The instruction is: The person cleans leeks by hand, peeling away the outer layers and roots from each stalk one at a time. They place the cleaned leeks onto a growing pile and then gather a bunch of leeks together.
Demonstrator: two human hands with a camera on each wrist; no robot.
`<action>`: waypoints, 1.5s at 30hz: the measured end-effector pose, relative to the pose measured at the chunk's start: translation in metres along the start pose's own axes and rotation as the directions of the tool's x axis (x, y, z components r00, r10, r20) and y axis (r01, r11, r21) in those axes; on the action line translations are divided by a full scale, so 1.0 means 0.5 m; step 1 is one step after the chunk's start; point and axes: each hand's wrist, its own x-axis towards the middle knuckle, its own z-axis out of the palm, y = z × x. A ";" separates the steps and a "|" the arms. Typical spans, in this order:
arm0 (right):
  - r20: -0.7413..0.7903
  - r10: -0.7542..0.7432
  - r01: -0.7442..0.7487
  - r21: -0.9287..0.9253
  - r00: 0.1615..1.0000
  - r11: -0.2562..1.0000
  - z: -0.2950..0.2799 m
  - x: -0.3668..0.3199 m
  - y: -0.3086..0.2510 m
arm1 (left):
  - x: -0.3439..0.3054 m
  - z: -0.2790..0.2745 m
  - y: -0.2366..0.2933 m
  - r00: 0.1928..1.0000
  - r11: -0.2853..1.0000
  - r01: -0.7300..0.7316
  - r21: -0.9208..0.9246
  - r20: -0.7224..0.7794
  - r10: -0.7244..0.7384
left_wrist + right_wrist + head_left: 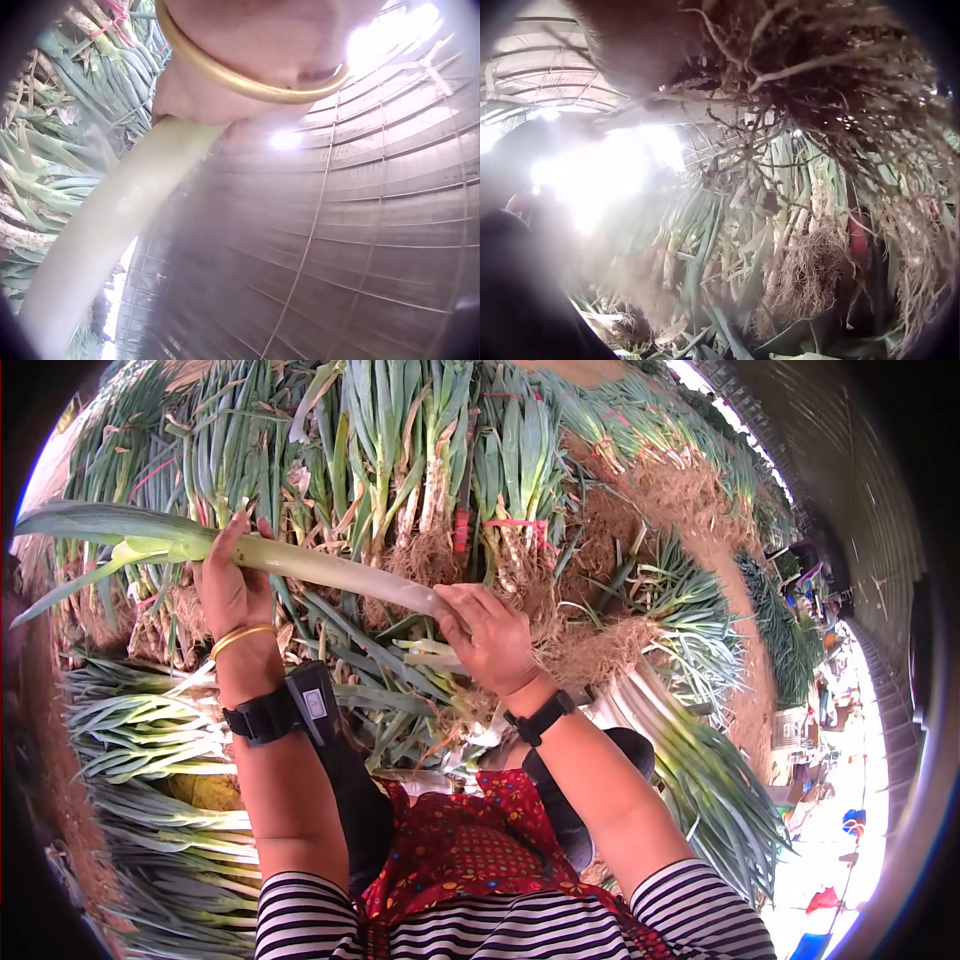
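Note:
One long leek (330, 570) spans the head view nearly level, its green leaves pointing left and its pale stem sloping down to the right. The left hand (235, 590) grips it where leaves meet stem. At the other end the right hand (492, 635) holds the white base between thumb and fingers. In the left wrist view the smooth stem (124, 202) runs down from the left hand (202, 90). Brown roots (810, 82) hang close to the right hand (637, 37) in the right wrist view, where its fingers are hidden.
Tied leek bundles (400, 460) with roots stand behind the hands. More leeks (160, 730) lie at the left, and a loose bundle (690, 760) lies by the right forearm. Loose leaves lie below the hands; a curved ribbed wall (850, 480) rises at right.

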 end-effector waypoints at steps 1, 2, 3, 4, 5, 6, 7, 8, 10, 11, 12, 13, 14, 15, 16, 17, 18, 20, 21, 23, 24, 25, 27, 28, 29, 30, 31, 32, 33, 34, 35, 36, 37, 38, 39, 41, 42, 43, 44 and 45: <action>-0.006 -0.019 0.019 0.022 1.000 1.000 0.001 -0.001 0.005 | 0.004 -0.006 0.000 1.000 1.000 0.016 -0.016 -0.003 -0.016; -0.013 -0.040 0.040 0.044 0.999 0.998 0.000 0.000 0.009 | 0.008 -0.010 0.000 1.000 0.999 0.031 -0.033 -0.004 -0.031; -0.013 -0.042 0.042 0.042 0.999 0.998 -0.002 0.002 0.011 | 0.010 -0.012 -0.003 1.000 0.999 0.031 -0.036 -0.004 -0.031; -0.008 -0.013 0.013 0.069 1.000 0.998 -0.005 0.004 0.013 | 0.010 -0.012 -0.004 0.999 0.998 0.035 -0.043 -0.028 -0.036; -0.003 0.016 -0.016 0.095 1.000 0.995 -0.007 0.004 0.014 | 0.010 -0.011 -0.004 0.998 0.998 0.038 -0.051 -0.052 -0.041; -0.004 0.015 -0.015 0.092 1.000 0.996 -0.007 0.004 0.015 | 0.009 -0.010 -0.005 0.998 0.998 0.039 -0.053 -0.051 -0.042; -0.033 0.163 -0.155 0.167 0.986 0.974 -0.006 0.002 0.017 | 0.004 -0.006 -0.005 0.998 0.999 0.035 -0.036 -0.045 -0.037; -0.049 0.309 -0.288 0.243 0.950 0.926 -0.005 -0.001 0.020 | -0.001 -0.002 -0.004 0.999 0.999 0.032 -0.020 -0.041 -0.033; -0.051 0.333 -0.297 0.343 0.941 0.891 -0.007 0.001 0.028 | -0.010 0.006 -0.004 0.997 1.000 0.028 -0.012 -0.066 -0.029; -0.067 0.448 -0.375 0.448 0.891 0.812 -0.014 0.003 0.028 | -0.012 0.009 -0.006 0.996 1.000 0.021 0.000 -0.088 -0.020; -0.070 0.559 -0.436 0.548 0.827 0.714 -0.019 0.005 0.030 | -0.009 0.009 -0.009 0.996 1.000 0.025 0.000 -0.084 -0.025; -0.130 0.600 -0.390 0.649 0.789 0.653 -0.019 0.011 0.037 | -0.004 0.008 -0.011 0.995 0.999 0.030 -0.023 -0.097 -0.032; -0.134 0.602 -0.390 0.648 0.787 0.654 -0.024 0.012 0.043 | -0.001 0.008 -0.014 0.993 0.998 0.035 -0.045 -0.111 -0.039; -0.108 0.661 -0.390 0.732 0.743 0.558 -0.031 0.012 0.049 | -0.002 0.007 -0.017 0.993 0.998 0.038 -0.045 -0.107 -0.042; -0.075 0.714 -0.379 0.806 0.696 0.454 -0.035 0.012 0.055 | -0.006 0.008 -0.018 0.994 0.998 0.053 -0.047 -0.097 -0.057; -0.071 0.772 -0.299 0.897 0.632 0.327 -0.034 0.013 0.063 | -0.009 0.010 -0.020 0.994 0.997 0.068 -0.049 -0.087 -0.072; -0.076 0.773 -0.296 0.896 0.629 0.330 -0.041 0.009 0.066 | -0.009 0.011 -0.023 0.994 0.996 0.071 -0.049 -0.082 -0.075; 0.115 0.885 -0.258 0.966 0.451 0.006 -0.077 0.008 0.064 | -0.003 0.008 -0.027 0.993 0.994 0.091 -0.060 -0.077 -0.095; 0.145 0.887 -0.222 0.974 0.439 -0.049 -0.097 0.006 0.060 | -0.002 0.008 -0.026 0.993 0.994 0.095 -0.059 -0.069 -0.099; 0.189 0.908 -0.165 0.977 0.373 -0.136 -0.127 -0.011 0.070 | -0.003 0.011 -0.020 0.994 0.995 0.101 0.023 0.036 -0.102; 0.244 0.918 -0.108 0.969 0.314 -0.221 -0.145 -0.022 0.076 | -0.002 0.014 -0.017 0.993 0.994 0.108 0.024 0.052 -0.109; 0.231 0.915 -0.129 0.971 0.330 -0.199 -0.171 -0.041 0.082 | -0.001 0.017 -0.014 0.994 0.995 0.092 0.037 0.056 -0.094; 0.244 0.875 -0.142 0.969 0.419 -0.202 -0.228 -0.088 0.096 | 0.011 0.013 -0.011 0.992 0.996 0.086 0.034 0.094 -0.089; 0.252 0.788 -0.165 0.967 0.562 -0.192 -0.254 -0.136 0.112 | 0.009 0.021 -0.012 0.988 0.994 0.098 0.039 0.118 -0.102; 0.229 0.801 -0.144 0.973 0.553 -0.179 -0.278 -0.158 0.096 | 0.003 0.031 -0.015 0.992 0.999 0.043 0.017 0.118 -0.045; 0.279 0.683 -0.519 0.838 0.675 0.171 -0.305 -0.177 0.073 | 0.000 0.039 -0.020 0.993 1.000 -0.010 -0.006 0.115 0.011; 0.402 0.573 -0.697 0.484 0.714 0.529 -0.330 -0.196 0.050 | 0.013 0.033 -0.029 0.983 1.000 0.006 -0.008 0.183 -0.004; 0.378 0.597 -0.701 0.484 0.707 0.524 -0.349 -0.220 0.031 | 0.000 0.052 -0.040 0.978 1.000 0.028 -0.005 0.209 -0.026; 0.441 0.434 -0.525 0.106 0.786 0.844 -0.367 -0.244 0.012 | -0.010 0.074 -0.048 0.976 1.000 0.020 -0.004 0.219 -0.018; 0.566 0.296 -0.171 -0.263 0.769 0.949 -0.386 -0.259 -0.003 | -0.024 0.104 -0.053 0.973 1.000 0.011 -0.004 0.232 -0.010; 0.538 0.365 -0.278 -0.238 0.760 0.931 -0.419 -0.260 -0.010 | -0.058 0.150 -0.052 0.969 0.987 -0.123 0.100 0.226 0.098; 0.510 0.428 -0.377 -0.206 0.746 0.903 -0.464 -0.254 -0.016 | -0.078 0.186 -0.059 0.964 0.989 -0.108 0.099 0.255 0.079; 0.460 0.494 -0.471 -0.174 0.738 0.865 -0.513 -0.244 -0.028 | -0.095 0.219 -0.066 0.942 0.986 -0.141 0.083 0.317 0.108; 0.387 0.556 -0.507 -0.230 0.736 0.831 -0.562 -0.251 -0.035 | -0.110 0.252 -0.074 0.916 0.983 -0.174 0.065 0.377 0.138; 0.274 0.578 -0.533 -0.223 0.769 0.816 -0.606 -0.259 -0.042 | -0.123 0.286 -0.083 0.854 0.983 -0.186 0.009 0.496 0.157; 0.071 0.568 -0.527 -0.296 0.820 0.797 -0.690 -0.262 -0.063 | -0.182 0.359 -0.090 0.805 0.984 -0.173 0.042 0.582 0.117; 0.001 0.632 -0.583 -0.384 0.775 0.716 -0.735 -0.271 -0.074 | -0.219 0.396 -0.091 0.763 0.981 -0.179 0.079 0.640 0.088; -0.094 0.627 -0.606 -0.401 0.773 0.687 -0.777 -0.272 -0.086 | -0.259 0.436 -0.096 0.743 0.982 -0.175 0.066 0.664 0.088; -0.224 0.680 -0.705 -0.378 0.698 0.599 -0.812 -0.277 -0.103 | -0.295 0.472 -0.097 0.730 0.984 -0.165 0.067 0.679 0.076; -0.264 0.662 -0.708 -0.364 0.701 0.605 -0.848 -0.266 -0.118 | -0.329 0.506 -0.098 0.653 0.979 -0.177 0.106 0.757 0.036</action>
